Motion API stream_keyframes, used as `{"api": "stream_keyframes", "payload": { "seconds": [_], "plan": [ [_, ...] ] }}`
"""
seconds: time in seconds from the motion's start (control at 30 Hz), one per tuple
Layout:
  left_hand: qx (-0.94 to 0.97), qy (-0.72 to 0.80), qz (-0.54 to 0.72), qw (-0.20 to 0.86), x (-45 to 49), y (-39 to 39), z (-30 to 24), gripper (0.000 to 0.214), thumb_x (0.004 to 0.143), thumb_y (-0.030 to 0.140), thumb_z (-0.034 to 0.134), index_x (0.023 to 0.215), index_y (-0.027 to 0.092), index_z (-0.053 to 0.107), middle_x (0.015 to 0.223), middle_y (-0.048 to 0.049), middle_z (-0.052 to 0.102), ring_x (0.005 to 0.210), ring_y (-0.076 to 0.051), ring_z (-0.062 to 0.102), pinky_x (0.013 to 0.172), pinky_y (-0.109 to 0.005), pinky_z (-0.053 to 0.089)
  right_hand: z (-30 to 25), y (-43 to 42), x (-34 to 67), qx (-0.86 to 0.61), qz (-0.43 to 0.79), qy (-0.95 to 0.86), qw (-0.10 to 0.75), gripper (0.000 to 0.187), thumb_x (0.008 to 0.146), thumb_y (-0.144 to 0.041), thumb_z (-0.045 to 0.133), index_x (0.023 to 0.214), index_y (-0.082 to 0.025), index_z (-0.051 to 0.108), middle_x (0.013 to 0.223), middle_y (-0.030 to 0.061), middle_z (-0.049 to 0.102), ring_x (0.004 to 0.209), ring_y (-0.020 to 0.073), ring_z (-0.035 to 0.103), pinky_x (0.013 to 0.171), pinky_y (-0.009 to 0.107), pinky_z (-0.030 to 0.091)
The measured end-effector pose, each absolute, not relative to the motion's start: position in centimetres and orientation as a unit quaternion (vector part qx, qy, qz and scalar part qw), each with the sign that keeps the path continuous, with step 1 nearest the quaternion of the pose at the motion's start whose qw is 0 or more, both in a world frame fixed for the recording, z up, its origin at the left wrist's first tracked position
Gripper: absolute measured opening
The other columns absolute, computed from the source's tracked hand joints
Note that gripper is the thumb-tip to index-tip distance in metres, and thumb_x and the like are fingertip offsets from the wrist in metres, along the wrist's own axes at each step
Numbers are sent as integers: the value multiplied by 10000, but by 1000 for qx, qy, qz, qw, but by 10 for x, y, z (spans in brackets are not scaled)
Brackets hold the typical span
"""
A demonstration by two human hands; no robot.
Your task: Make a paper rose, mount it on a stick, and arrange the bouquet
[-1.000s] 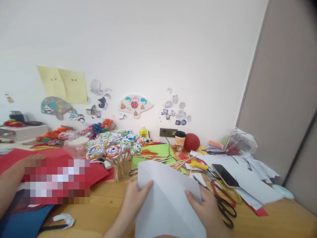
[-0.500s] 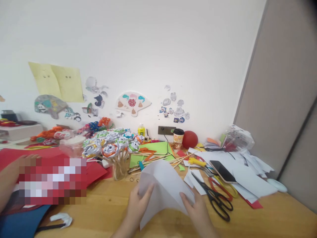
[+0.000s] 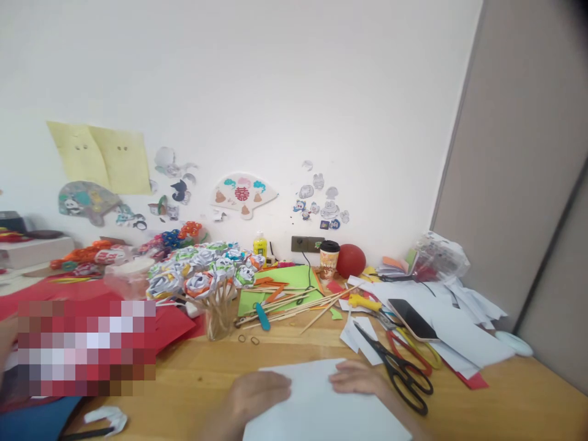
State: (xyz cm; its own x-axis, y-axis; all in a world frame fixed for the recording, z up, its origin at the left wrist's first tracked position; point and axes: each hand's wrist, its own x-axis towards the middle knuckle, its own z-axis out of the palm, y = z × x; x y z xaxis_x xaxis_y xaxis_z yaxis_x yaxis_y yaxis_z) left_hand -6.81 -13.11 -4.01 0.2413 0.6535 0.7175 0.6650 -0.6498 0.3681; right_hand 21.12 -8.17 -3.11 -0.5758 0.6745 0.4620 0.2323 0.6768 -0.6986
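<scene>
A white sheet of paper (image 3: 321, 410) is low in front of me at the bottom of the view, its near part cut off by the frame. My left hand (image 3: 260, 395) grips its left side, fingers bent over the top surface. On the upper right of the sheet, my right hand (image 3: 358, 380) grips it with fingers pressed together on top. Both thumbs are hidden. Black-handled scissors (image 3: 389, 362) lie just right of my right hand, beside small white paper scraps (image 3: 367, 343).
A phone (image 3: 412, 320) and loose papers lie at right. Wooden sticks (image 3: 294, 309), a jar (image 3: 218, 321) of sticks, a lidded cup (image 3: 329, 260), a red ball (image 3: 351, 261) and paper flowers (image 3: 197, 269) stand farther back. Another person's arm (image 3: 5, 337) shows at left.
The sheet, upright and curved before, now lies flatter and lower. My hands have turned so their fingers are on top. At left, the other person's arm has moved back towards the edge.
</scene>
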Motion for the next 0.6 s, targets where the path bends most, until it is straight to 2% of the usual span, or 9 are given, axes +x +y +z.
{"api": "stream_keyframes", "payload": {
  "seconds": [0.07, 0.13, 0.2, 0.27, 0.33, 0.47, 0.53, 0.6],
  "plan": [
    [-856, -337, -391, -24, -71, -141, -40, 425, 925, 407, 292, 1000, 309, 699, 934, -60, 746, 935, -149, 673, 859, -258, 509, -35, -90, 218, -281, 306, -841, 346, 331, 803, -559, 532, 827, -309, 748, 928, 43, 732, 998, 224, 642, 899, 392, 473],
    [-911, -288, -290, -58, -76, -150, -30, 330, 910, 329, 386, 1135, 308, 627, 1070, -64, 704, 1064, -145, 613, 931, -255, 467, -37, -102, 224, -272, 299, -851, 334, 236, 808, -465, 582, 916, -315, 729, 1021, 60, 707, 1076, 225, 599, 936, 414, 439],
    [-925, -295, -228, -75, -82, -156, -16, 351, 875, 310, 476, 1216, 330, 559, 1209, -48, 625, 1147, -152, 551, 992, -281, 411, -36, -113, 230, -259, 292, -862, 323, 295, 785, -399, 630, 1064, -316, 672, 1148, 74, 650, 1178, 234, 519, 996, 447, 370],
    [-922, -314, -205, -97, -86, -160, -8, 396, 854, 301, 513, 1242, 383, 518, 1269, -15, 572, 1182, -167, 518, 1018, -325, 376, -33, -120, 234, -274, 300, -862, 303, 312, 800, -390, 604, 1097, -309, 656, 1191, 70, 626, 1207, 240, 488, 1023, 458, 329],
    [-894, -372, -215, -125, -88, -162, -8, 407, 837, 315, 530, 1238, 384, 523, 1264, -14, 572, 1168, -192, 531, 988, -343, 404, -30, -123, 234, -331, 314, -840, 292, 321, 832, -400, 541, 1102, -275, 661, 1187, 80, 629, 1171, 245, 520, 1010, 438, 352],
    [-758, -523, -310, -236, -80, -161, -24, 334, 832, 382, 505, 1094, 243, 658, 1105, -60, 688, 1004, -225, 648, 861, -315, 510, -27, -124, 223, -437, 321, -775, 325, 405, 831, -366, 485, 1157, -175, 630, 1176, 123, 628, 1095, 251, 569, 968, 391, 405],
    [-708, -553, -339, -279, -73, -155, -33, 328, 834, 387, 490, 986, 180, 695, 1003, -81, 727, 924, -237, 677, 829, -322, 528, -29, -123, 216, -450, 336, -757, 335, 388, 808, -363, 489, 1086, -156, 664, 1118, 121, 658, 1063, 262, 585, 945, 388, 424],
    [-683, -593, -358, -233, -65, -148, -41, 332, 810, 353, 515, 997, 129, 676, 1006, -122, 720, 937, -267, 669, 835, -361, 527, -34, -119, 211, -462, 344, -743, 342, 356, 784, -356, 482, 960, -137, 700, 1013, 125, 694, 978, 276, 621, 878, 386, 467]
  ]
}}
